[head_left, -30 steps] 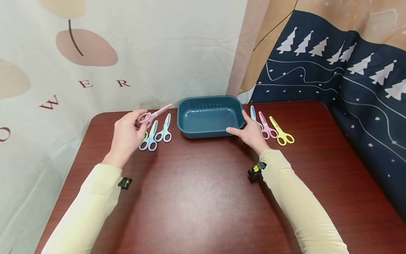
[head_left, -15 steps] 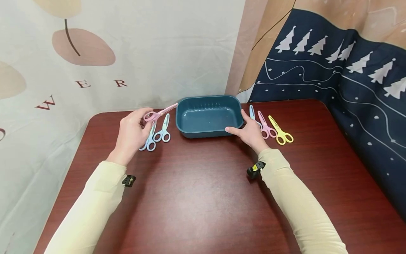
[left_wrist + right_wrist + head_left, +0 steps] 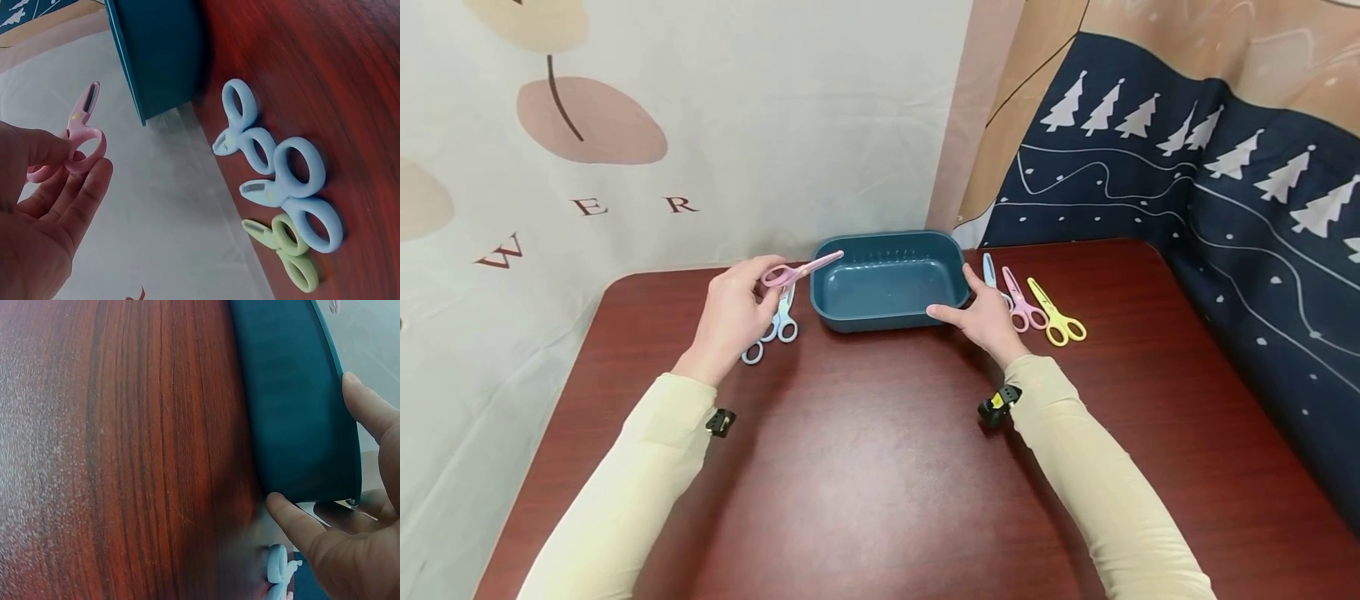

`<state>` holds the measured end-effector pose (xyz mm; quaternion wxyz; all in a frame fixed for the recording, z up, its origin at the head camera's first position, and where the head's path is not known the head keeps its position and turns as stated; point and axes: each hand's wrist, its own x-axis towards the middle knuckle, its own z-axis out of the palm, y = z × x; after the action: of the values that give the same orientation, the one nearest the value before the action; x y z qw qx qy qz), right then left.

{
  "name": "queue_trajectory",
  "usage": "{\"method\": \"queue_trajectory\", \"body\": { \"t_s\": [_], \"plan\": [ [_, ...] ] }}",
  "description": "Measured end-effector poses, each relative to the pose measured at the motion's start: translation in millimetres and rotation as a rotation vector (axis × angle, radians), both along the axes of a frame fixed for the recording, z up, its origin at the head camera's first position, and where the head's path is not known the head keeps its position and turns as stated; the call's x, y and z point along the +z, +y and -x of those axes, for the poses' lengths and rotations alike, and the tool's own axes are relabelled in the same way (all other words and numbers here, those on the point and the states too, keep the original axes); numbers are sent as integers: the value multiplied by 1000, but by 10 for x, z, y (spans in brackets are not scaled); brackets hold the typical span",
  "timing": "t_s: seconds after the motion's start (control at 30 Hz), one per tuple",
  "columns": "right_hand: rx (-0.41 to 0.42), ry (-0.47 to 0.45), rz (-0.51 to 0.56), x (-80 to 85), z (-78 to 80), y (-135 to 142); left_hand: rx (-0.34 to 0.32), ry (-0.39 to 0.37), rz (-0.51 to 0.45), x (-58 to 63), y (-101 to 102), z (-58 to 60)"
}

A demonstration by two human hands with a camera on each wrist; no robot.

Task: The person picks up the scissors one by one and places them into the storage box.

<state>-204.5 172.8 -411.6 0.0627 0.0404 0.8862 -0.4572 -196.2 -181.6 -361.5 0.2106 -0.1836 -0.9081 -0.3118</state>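
My left hand (image 3: 730, 312) pinches pink scissors (image 3: 796, 272) by a handle loop, blades pointing right, their tips above the left rim of a dark teal plastic bin (image 3: 891, 322). In the left wrist view, thumb and fingers hold the pink scissors (image 3: 79, 132) in the air. My right hand (image 3: 988, 318) holds the bin's front right corner, thumb on the front rim and fingers along the right side. The right wrist view shows one fingertip at the low corner of the bin (image 3: 300, 419). No scissors show inside the bin.
Left of the bin lie two light blue scissors (image 3: 306, 194) and green scissors (image 3: 290, 250), partly hidden by my left hand in the head view. Right of it lie blue scissors (image 3: 989, 268), pink scissors (image 3: 1021, 307) and yellow scissors (image 3: 1057, 317). Curtains stand behind the table (image 3: 865, 467).
My left hand has carried the pink scissors rightward, from above the left scissors to the bin's left rim. The right hand has stayed on the bin; the view has shifted slightly.
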Motion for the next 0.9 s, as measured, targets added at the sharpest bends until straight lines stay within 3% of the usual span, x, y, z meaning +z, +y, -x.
{"method": "queue_trajectory", "body": {
  "t_s": [0.37,0.9],
  "plan": [
    [-8,0,4,-9,10,2,-43,13,21,-22,116,78],
    [-7,17,7,-10,11,-18,-67,-76,51,-13,324,136]
  ]
}}
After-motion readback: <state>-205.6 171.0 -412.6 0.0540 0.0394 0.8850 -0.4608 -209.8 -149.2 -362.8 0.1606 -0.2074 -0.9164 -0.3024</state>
